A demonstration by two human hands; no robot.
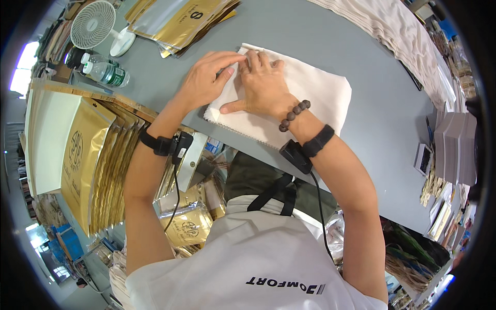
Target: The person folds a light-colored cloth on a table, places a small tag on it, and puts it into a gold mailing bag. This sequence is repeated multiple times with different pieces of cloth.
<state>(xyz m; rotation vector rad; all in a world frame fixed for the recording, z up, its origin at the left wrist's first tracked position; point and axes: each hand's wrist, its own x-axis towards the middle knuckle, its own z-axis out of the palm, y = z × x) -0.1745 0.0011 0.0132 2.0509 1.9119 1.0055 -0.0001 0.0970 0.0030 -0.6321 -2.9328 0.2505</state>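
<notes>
A folded piece of off-white cloth [314,81] with a zigzag-cut edge lies on the grey table in front of me. My right hand [263,83] rests palm down on its left part, fingers bent and thumb spread towards the near corner. At the cloth's left edge is my left hand [207,79], its thumb and forefinger apart and their tips by the cloth. The left fingertips come close to the right fingers, and whether they touch is hard to see. Part of the cloth is hidden beneath my right hand.
Gold printed packages [178,23] lie at the table's far left, near a white fan [93,25] and plastic bottles [110,73]. More gold packages [89,155] stand in a box at left. Pale fabric [387,31] runs along the far right; grey stacks [455,147] stand right.
</notes>
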